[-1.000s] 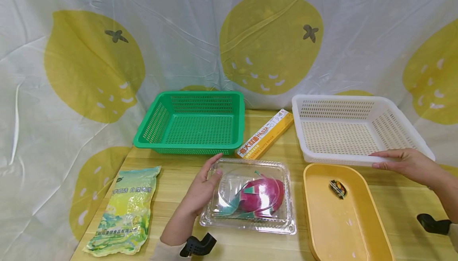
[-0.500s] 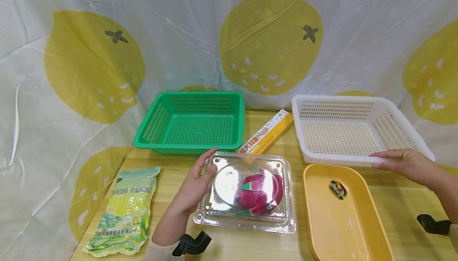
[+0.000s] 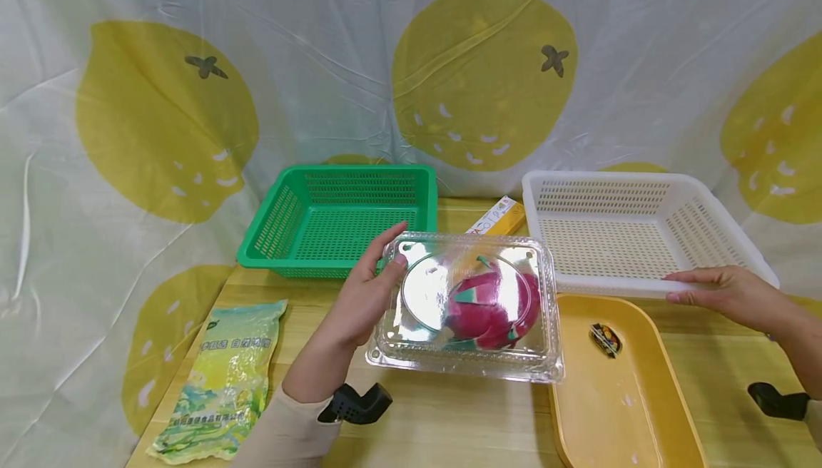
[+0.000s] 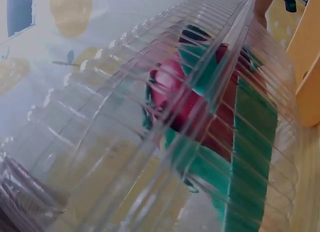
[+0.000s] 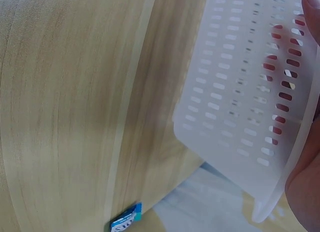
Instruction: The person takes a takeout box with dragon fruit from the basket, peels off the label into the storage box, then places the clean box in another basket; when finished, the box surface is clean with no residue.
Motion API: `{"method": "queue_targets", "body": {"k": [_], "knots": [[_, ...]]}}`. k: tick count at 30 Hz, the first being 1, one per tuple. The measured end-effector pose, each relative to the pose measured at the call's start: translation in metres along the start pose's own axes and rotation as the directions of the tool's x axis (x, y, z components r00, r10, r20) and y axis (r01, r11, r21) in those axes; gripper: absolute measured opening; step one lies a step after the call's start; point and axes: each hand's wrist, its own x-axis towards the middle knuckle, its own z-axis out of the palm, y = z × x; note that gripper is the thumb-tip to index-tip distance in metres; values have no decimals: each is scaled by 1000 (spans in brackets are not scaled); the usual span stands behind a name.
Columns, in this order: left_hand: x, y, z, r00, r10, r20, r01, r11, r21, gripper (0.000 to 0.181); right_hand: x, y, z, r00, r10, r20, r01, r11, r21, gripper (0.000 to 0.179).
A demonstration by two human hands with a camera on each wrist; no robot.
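Observation:
My left hand [image 3: 359, 304] grips the left side of a clear plastic clamshell box [image 3: 420, 290], thumb on the lid. A pink dragon fruit [image 3: 488, 311] with green scales lies in the box's right half; it shows through the ribbed plastic in the left wrist view [image 4: 172, 89]. The box is tilted and held up over the table, overlapping the pasta box and the orange tray's edge. On the right, my right hand [image 3: 738, 298] pinches the front rim of a white slotted basket [image 3: 610, 284], whose slotted wall [image 5: 225, 76] fills the right wrist view's upper right.
A green basket [image 3: 340, 272] stands at the back left. Between the baskets lies a yellow pasta box [image 3: 507, 218], partly hidden. An orange tray [image 3: 619, 411] sits in front of the white basket. A green-yellow packet [image 3: 221, 382] lies at left, a small blue packet [image 5: 126, 219] far right.
The left hand has raised the clamshell box off the table, moving it back and to the right, tilting it. It now covers much of the pasta box. The right hand stays on the basket rim.

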Motion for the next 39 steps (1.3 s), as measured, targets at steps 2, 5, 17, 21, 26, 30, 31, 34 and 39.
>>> {"method": "queue_targets", "body": {"k": [2, 5, 17, 21, 26, 30, 31, 34, 39], "knots": [[7, 7, 5, 1000, 11, -2, -11, 1000, -3, 48, 0, 0, 0, 1000, -1, 0, 1, 1000, 1, 54], [21, 14, 13, 1000, 29, 5, -28, 999, -19, 48, 0, 0, 0, 1000, -3, 3, 3, 1000, 4, 54], [80, 40, 62, 1000, 0, -8, 0, 998, -64, 49, 0, -2, -2, 1000, -14, 8, 14, 1000, 23, 52], [97, 52, 84, 1000, -15, -20, 13, 996, -90, 49, 1, -3, -1, 1000, -14, -11, 14, 1000, 18, 48], [122, 57, 110, 999, -24, -35, 20, 993, -115, 53, 1, -2, 0, 1000, -11, -20, 12, 1000, 17, 48], [139, 57, 128, 996, -54, -70, 48, 995, -89, 52, 2, -1, 1, 1000, -4, -25, 5, 1000, 22, 48], [143, 57, 133, 994, -71, -78, 65, 995, -77, 51, 2, -1, 1, 1000, -4, -25, 4, 1000, 22, 48], [152, 59, 150, 989, -95, -118, 92, 995, -30, 47, 1, 0, 1, 1000, 1, -30, 0, 1000, 24, 49], [160, 61, 178, 978, -102, -183, 111, 993, 39, 44, 0, 0, 2, 999, -7, -33, 8, 999, 40, 48]]}}
